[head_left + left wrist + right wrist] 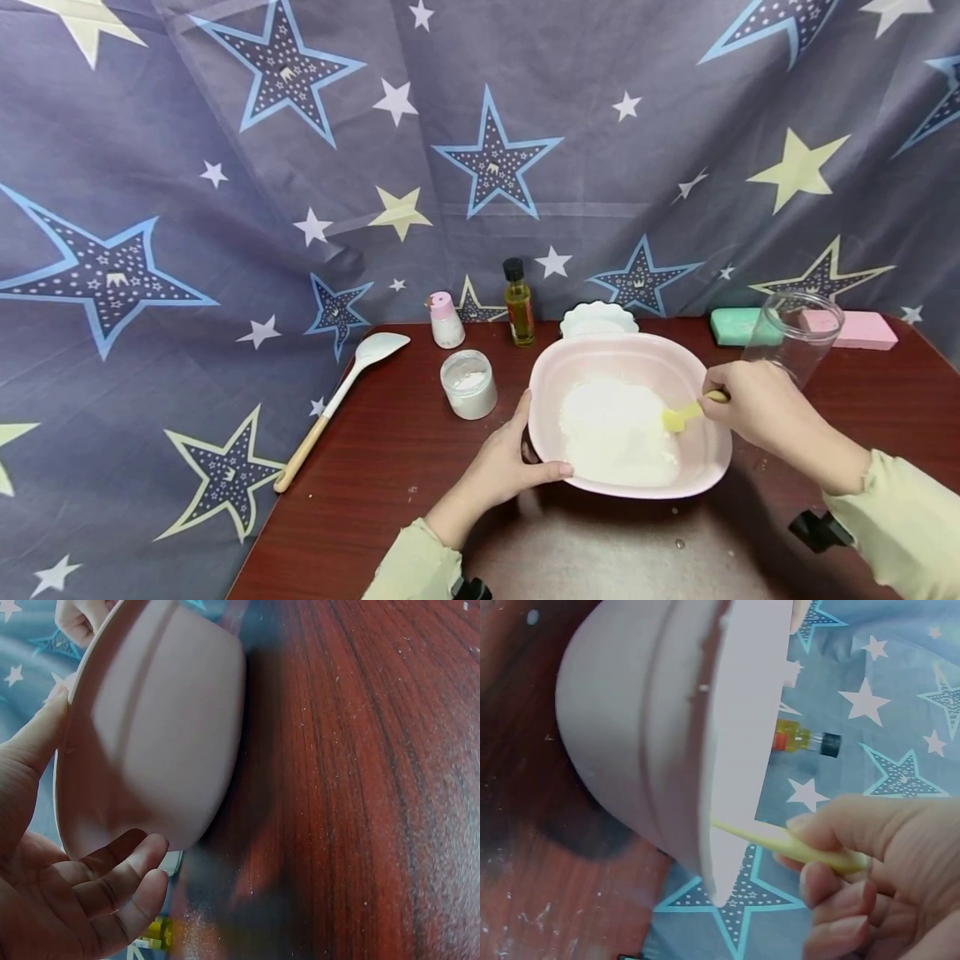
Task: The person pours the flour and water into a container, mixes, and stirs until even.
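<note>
A pink bowl [693,379] with a heap of white flour [615,429] stands on the dark red table [390,450]. My left hand [504,462] grips the bowl's near-left rim, thumb on the edge; the left wrist view shows the fingers [120,881] curled under the bowl's wall [157,735]. My right hand [757,404] holds a small yellow spatula [681,415] whose blade rests in the flour at the bowl's right side. In the right wrist view the spatula's handle [795,847] crosses the bowl's rim [739,742], pinched by my fingers [840,900].
Behind the bowl stand a small white jar [468,383], a pink-capped shaker [446,320], an oil bottle [519,304] and a white scalloped dish [598,318]. A clear cup [793,335], a green block [737,326] and a pink block [862,330] lie right. A white spoon [341,396] overhangs the left edge.
</note>
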Available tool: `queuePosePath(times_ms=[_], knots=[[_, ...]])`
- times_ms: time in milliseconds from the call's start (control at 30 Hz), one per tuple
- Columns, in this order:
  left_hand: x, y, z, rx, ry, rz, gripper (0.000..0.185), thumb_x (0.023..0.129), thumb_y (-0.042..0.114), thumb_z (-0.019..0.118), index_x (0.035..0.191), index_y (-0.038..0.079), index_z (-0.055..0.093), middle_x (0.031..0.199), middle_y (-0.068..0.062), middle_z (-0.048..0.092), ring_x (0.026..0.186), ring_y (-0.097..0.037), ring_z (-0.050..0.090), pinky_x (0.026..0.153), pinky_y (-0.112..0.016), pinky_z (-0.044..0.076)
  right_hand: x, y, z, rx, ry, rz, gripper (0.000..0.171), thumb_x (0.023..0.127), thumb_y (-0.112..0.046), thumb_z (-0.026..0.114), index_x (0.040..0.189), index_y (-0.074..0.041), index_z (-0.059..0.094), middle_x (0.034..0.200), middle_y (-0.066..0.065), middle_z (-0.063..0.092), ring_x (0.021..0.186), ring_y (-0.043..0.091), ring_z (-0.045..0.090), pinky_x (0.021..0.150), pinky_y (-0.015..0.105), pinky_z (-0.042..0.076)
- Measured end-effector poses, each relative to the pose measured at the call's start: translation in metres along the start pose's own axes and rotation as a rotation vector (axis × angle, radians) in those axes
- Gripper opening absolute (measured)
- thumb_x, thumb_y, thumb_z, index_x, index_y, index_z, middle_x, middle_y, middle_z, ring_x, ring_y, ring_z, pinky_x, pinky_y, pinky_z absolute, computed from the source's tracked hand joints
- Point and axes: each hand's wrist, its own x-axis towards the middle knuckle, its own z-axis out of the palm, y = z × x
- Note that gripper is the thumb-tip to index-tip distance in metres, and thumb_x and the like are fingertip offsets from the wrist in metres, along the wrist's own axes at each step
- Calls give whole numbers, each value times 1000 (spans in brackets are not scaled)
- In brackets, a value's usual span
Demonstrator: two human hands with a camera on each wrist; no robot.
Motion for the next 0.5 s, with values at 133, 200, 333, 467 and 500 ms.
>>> queuePosePath(times_ms=[133, 200, 333, 467, 500], knots=[[0, 0, 0, 1, 2, 9, 116, 72, 44, 85, 157, 8, 15, 81, -5, 60, 66, -14, 57, 59, -23, 48, -1, 0, -5, 15, -58, -13, 22, 72, -6, 69, 61, -22, 58, 53, -12, 41, 53, 9, 37, 52, 29, 30], [0, 0, 1, 1, 3, 8, 116, 72, 44, 85, 157, 8, 15, 80, -4, 60, 67, -14, 57, 59, -23, 47, -2, 1, -7, 32, -93, -15, 22, 72, -8, 71, 62, -23, 60, 53, -14, 41, 53, 7, 37, 52, 28, 30], [1, 0, 1, -1, 3, 1, 116, 72, 44, 85, 157, 9, 15, 81, -3, 59, 66, -14, 57, 59, -23, 48, -5, 3, -10, 77, -153, -10, 21, 75, -10, 75, 64, -24, 63, 53, -16, 43, 52, 4, 36, 51, 25, 29], [1, 0, 1, -2, 2, -4, 116, 72, 44, 85, 157, 9, 14, 80, -2, 59, 66, -13, 57, 59, -23, 48, -6, 3, -9, 110, -174, -16, 21, 75, -11, 77, 65, -24, 65, 54, -17, 45, 54, 2, 35, 50, 23, 30], [1, 0, 1, -1, 1, -6, 116, 72, 45, 85, 157, 9, 14, 80, -2, 59, 67, -13, 57, 59, -23, 48, -7, 3, -9, 118, -179, -18, 21, 75, -11, 77, 65, -25, 64, 54, -17, 45, 54, 2, 35, 49, 23, 30]])
